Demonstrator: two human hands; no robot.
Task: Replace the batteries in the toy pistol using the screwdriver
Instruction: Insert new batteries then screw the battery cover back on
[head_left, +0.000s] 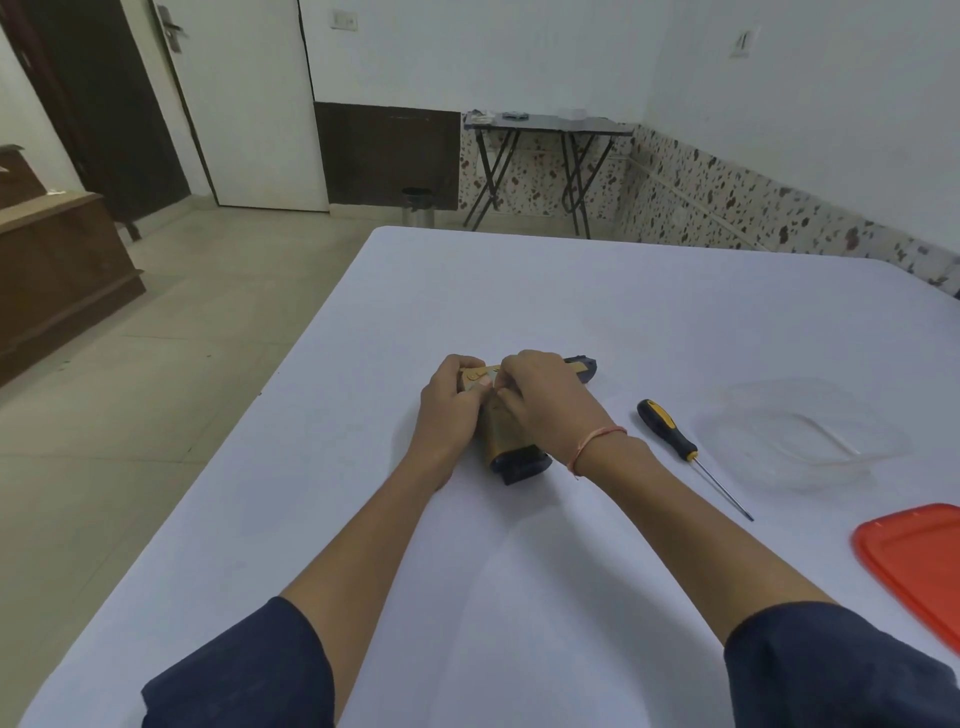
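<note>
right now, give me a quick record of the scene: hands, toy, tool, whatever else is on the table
left hand: grips the left end of the toy pistol
right hand: fingers curled on the pistol's middle
toy pistol: lies on the white table
screwdriver: untouched, on the table right of the pistol
other: clear container and red lid farther right

A white-covered table (519, 291) carries the toy pistol (511, 444), a screwdriver (669, 432), a clear container (831, 460) — and a red lid (919, 561).
</note>
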